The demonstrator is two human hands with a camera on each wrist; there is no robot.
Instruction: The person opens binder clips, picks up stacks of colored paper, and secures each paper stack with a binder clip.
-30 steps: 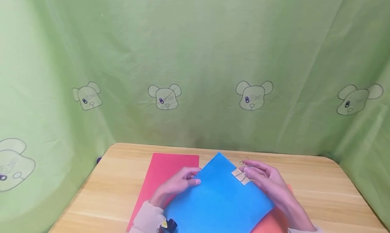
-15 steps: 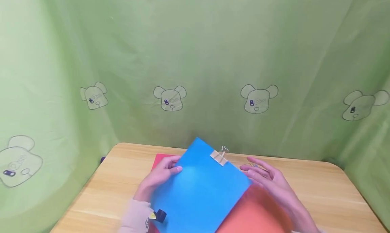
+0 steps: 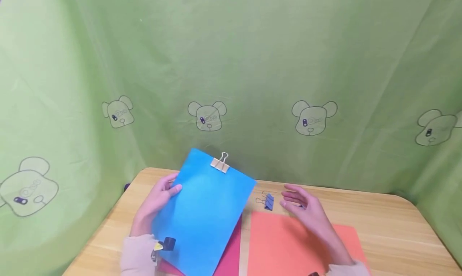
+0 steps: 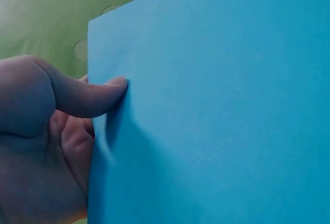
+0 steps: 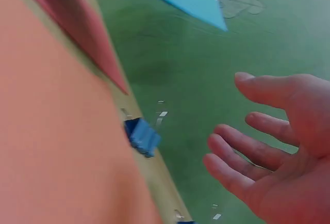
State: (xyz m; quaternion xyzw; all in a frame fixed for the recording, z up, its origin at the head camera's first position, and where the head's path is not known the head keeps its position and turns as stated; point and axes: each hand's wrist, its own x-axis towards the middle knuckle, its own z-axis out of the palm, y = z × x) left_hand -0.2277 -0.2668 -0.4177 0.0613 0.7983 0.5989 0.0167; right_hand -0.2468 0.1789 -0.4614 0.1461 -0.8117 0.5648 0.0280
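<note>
Currently, left grip [image 3: 157, 197] clamped on the blue sheet [image 3: 202, 212] at its left edge, thumb on the near face, other fingers mostly hidden behind. Sheet extends rightward from this grip, tilted, overlapping a red sheet [image 3: 232, 248]. Tan binder clip [image 3: 219, 165] bites the sheet's top edge, above and right of the thumb. Right grip [image 3: 306, 212]: fingers apart, well clear of the blue sheet, above the orange sheet [image 3: 270, 244]. Dark-blue binder clip [image 3: 269, 202] on desk [image 3: 390, 220], near those fingertips, to their left.
</note>
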